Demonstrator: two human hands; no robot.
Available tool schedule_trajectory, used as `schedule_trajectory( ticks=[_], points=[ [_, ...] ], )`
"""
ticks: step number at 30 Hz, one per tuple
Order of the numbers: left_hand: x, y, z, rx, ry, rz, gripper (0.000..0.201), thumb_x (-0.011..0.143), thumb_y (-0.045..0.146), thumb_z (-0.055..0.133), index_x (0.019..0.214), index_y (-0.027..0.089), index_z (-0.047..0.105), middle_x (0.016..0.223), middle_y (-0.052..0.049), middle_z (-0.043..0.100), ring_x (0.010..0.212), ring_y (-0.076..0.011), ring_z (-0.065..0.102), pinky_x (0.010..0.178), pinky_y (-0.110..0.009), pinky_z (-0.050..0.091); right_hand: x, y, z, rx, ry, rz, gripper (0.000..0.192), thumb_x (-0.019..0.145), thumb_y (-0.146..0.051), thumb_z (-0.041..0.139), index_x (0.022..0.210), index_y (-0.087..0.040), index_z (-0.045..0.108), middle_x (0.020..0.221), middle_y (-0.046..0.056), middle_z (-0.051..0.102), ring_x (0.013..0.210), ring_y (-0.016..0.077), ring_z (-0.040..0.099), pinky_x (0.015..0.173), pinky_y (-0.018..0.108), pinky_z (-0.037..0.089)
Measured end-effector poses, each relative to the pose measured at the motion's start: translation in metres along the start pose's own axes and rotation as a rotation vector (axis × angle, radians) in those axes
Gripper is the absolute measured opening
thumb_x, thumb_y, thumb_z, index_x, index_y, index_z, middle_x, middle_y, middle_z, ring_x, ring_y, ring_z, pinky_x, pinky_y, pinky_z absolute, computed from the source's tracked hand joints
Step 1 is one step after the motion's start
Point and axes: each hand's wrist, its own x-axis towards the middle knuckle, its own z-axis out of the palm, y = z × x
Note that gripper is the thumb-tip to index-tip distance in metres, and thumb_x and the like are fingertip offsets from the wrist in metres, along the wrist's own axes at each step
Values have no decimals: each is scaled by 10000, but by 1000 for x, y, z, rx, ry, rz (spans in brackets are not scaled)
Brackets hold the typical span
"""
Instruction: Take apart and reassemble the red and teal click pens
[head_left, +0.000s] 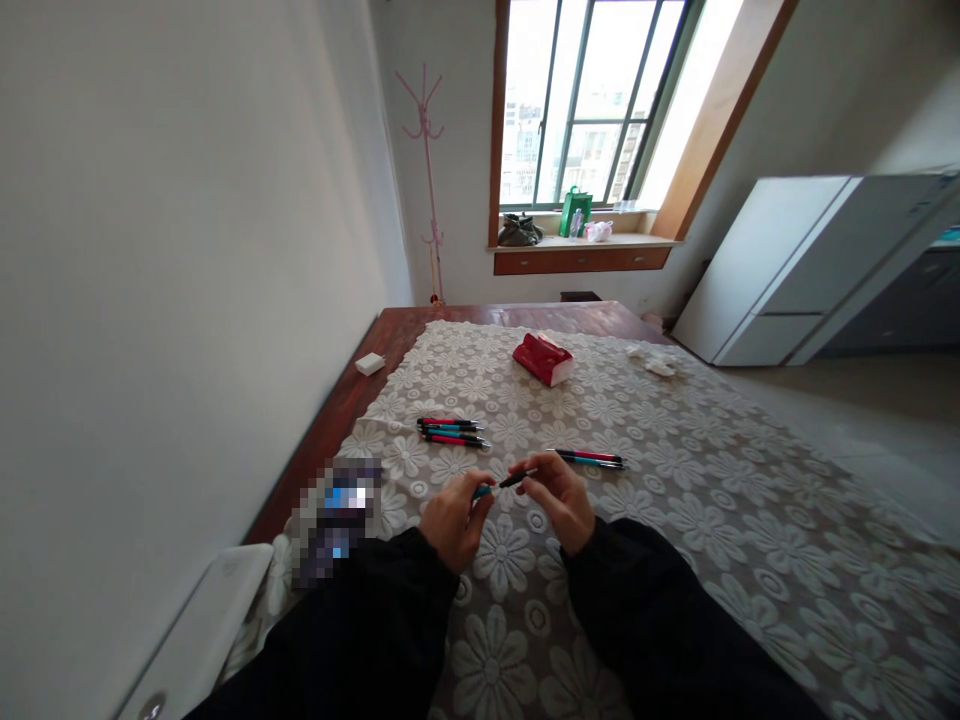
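Note:
My left hand (pixel 456 518) pinches a blue pen barrel (pixel 482 492), most of it hidden behind the fingers. Just to the right, my right hand (pixel 556 502) grips a black pen part (pixel 513 480) between thumb and fingertips. The two pieces point at each other end to end; a small pale bit shows between them, and I cannot tell if they touch. Beyond the left hand lies a group of several red, blue and black pens (pixel 453 432). Past the right hand, a smaller group of pens (pixel 596 459) rests on the flowered tablecloth (pixel 501 560).
Farther back on the table sit a red tissue packet (pixel 541 360) and crumpled white tissue (pixel 654 361). A white box (pixel 370 363) stands on the wooden left edge. Left of my arm are a blurred-out item (pixel 337 520) and a white flat object (pixel 214 620), near the wall.

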Motion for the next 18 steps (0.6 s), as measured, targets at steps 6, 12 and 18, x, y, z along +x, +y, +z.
schedule_trajectory(
  ticks=[6, 12, 18],
  points=[
    [1, 1, -1, -45, -35, 7, 137, 943, 264, 455, 1061, 231, 515, 955, -28, 668, 797, -154, 620, 722, -266, 472, 1, -4, -6, -387, -97, -112, 88, 805, -253, 615, 858, -191, 584, 777, 20, 598, 688, 158, 599, 637, 297, 502],
    [1, -3, 0, 14, -44, 18, 134, 923, 249, 480, 1036, 230, 551, 930, -29, 650, 826, -164, 616, 731, -261, 482, 10, -9, -23, -681, -252, -249, 62, 815, -240, 609, 794, -181, 602, 675, 12, 584, 611, 148, 546, 602, 279, 443],
    [0, -2, 2, 129, -78, 68, 135, 923, 269, 501, 1033, 234, 572, 911, -22, 650, 839, -170, 625, 762, -266, 481, 7, -7, -25, -940, -384, -326, 360, 954, -303, 416, 627, -188, 514, 595, 8, 508, 554, 134, 484, 540, 267, 345]
  ],
)
